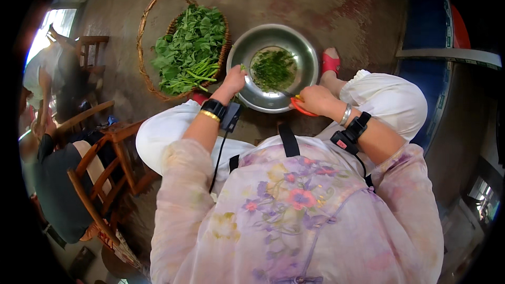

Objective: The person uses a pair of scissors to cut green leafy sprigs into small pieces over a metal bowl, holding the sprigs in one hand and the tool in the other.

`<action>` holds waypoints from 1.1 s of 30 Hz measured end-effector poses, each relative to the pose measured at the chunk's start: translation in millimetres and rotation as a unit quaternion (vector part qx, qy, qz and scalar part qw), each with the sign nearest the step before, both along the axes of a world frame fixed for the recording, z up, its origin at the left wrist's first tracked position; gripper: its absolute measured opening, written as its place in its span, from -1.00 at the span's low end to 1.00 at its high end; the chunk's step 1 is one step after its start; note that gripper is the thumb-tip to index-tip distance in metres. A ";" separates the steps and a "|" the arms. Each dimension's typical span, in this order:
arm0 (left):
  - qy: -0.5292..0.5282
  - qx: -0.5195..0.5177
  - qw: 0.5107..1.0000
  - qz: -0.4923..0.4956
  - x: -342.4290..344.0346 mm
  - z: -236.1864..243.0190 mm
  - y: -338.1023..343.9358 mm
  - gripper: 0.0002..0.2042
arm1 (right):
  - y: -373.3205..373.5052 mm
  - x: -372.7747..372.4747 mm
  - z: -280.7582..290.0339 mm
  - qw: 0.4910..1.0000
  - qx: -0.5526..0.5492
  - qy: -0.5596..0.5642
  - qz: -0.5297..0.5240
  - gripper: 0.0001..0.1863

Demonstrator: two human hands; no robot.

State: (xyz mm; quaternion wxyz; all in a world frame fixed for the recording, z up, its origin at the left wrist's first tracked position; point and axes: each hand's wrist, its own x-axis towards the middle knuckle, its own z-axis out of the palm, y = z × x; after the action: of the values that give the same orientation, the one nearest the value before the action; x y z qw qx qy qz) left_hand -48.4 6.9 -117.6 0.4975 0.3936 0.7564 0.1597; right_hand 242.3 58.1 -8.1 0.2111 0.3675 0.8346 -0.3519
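Note:
Between my feet stands a wide metal basin with chopped greens lying at its bottom. At its left rim, my left hand is closed around a small bit of green stem, of which only a little shows. My right hand grips a pair of scissors with red-orange handles at the basin's near right rim. The blades point left over the basin, and whether they are apart is hard to make out. Left of the basin, a wicker basket with a tall hooped handle is heaped with leafy greens.
Wooden chairs stand at the left, with people seated beside them. A dark blue panel with a pale metal bar is at the right. My foot in a red sock rests close to the basin's right side.

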 end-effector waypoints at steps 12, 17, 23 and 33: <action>0.232 0.072 0.930 -0.276 -51.6 -77.9 41.1 -0.74 | 8.7 -12.7 9.0 1.000 0.003 -0.004 0.030 -0.48; 0.183 0.051 0.967 -0.168 -31.9 -79.1 51.3 -0.76 | 10.9 -14.0 8.9 1.000 -0.008 0.010 0.022 -0.43; 0.140 0.107 0.974 -0.145 -19.6 -75.4 49.8 -0.77 | 11.1 -14.7 8.7 0.999 0.002 0.031 0.026 -0.44; -0.172 0.044 0.984 -0.025 -4.3 -48.5 35.7 -0.83 | 12.7 -13.4 12.5 0.996 0.003 0.075 -0.057 -0.48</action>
State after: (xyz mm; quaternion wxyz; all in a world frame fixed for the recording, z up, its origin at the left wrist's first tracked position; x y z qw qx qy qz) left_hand -52.7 42.6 -166.1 0.6059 0.4009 0.6418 0.2455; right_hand 228.9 70.8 4.4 0.1259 0.3879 0.8268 -0.3874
